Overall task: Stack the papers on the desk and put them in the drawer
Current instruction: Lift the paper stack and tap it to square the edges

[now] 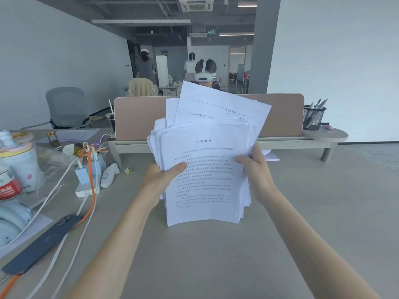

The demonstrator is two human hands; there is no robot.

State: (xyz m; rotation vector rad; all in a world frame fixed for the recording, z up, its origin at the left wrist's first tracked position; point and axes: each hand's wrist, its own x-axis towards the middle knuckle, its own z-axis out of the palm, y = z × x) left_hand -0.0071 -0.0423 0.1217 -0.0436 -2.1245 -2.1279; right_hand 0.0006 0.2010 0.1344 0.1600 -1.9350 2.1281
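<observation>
A loose stack of white printed papers is held upright above the beige desk, its lower edge near the desktop. The sheets are uneven, and several stick out at the top, fanned to the right. My left hand grips the stack's left edge with the thumb across the front page. My right hand grips the right edge, fingers over the front. One more white sheet lies flat on the desk behind my right hand. No drawer is in view.
Left of the desk: a dark phone on an orange cable, a white power strip with chargers, bottles and a binder clip. A tan divider on a low shelf holds a mesh pen cup. People stand and sit beyond.
</observation>
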